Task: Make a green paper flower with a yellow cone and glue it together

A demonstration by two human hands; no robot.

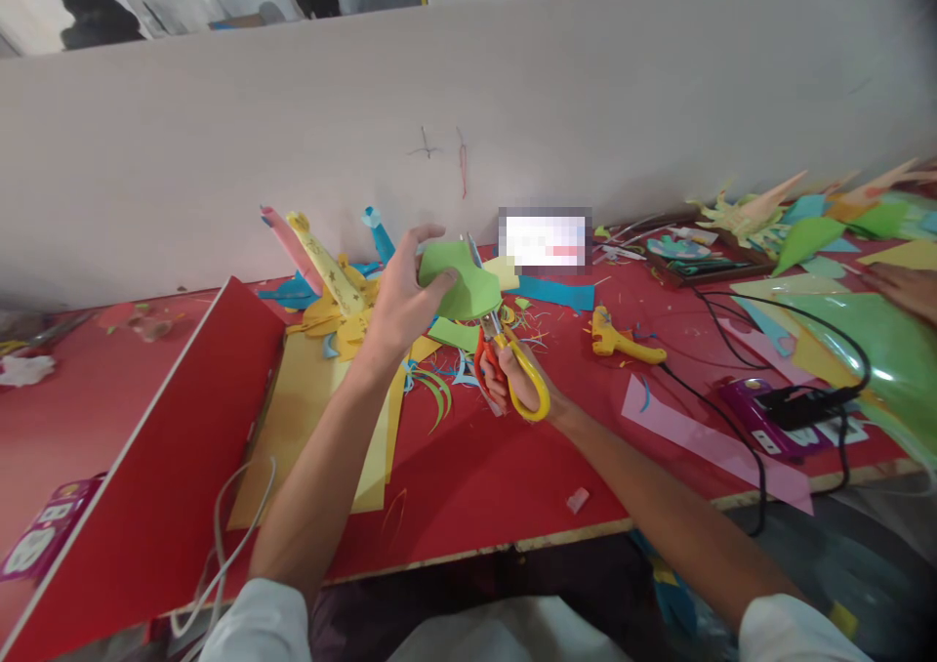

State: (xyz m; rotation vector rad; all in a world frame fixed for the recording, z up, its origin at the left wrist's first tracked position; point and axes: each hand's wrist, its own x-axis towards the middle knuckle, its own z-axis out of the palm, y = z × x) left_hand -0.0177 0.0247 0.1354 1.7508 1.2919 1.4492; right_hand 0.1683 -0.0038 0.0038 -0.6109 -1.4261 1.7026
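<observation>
Light green paper, a small piece with one inward-curving edge, is held up above the table in front of the person (461,288). The bare left hand (401,303) pinches it from the left, thumb across the near face and fingers reaching around the far side, so this is the nearer hand. The bare right hand (518,374) sits lower and to the right, fingers closed through the handles of a pair of metal scissors with one yellow and one orange-red loop (492,324). Seen from the right hand, the paper lies up and to the left; its longer direction seems to slant from upper left to lower right. The scissors point away from the person, tilted slightly left, along the paper's curved right edge; the paper hides part of the blades, so I cannot tell how wide they stand. Just below lie a light green paper offcut (454,334) and curled scraps. Farther left is a slender yellow paper cone patterned with stars (333,271); to the right are a flat blue paper strip (552,293) and a yellow glue gun (622,340), all on a red tabletop (454,476). Another person's hand (904,289) shows at the far right.
</observation>
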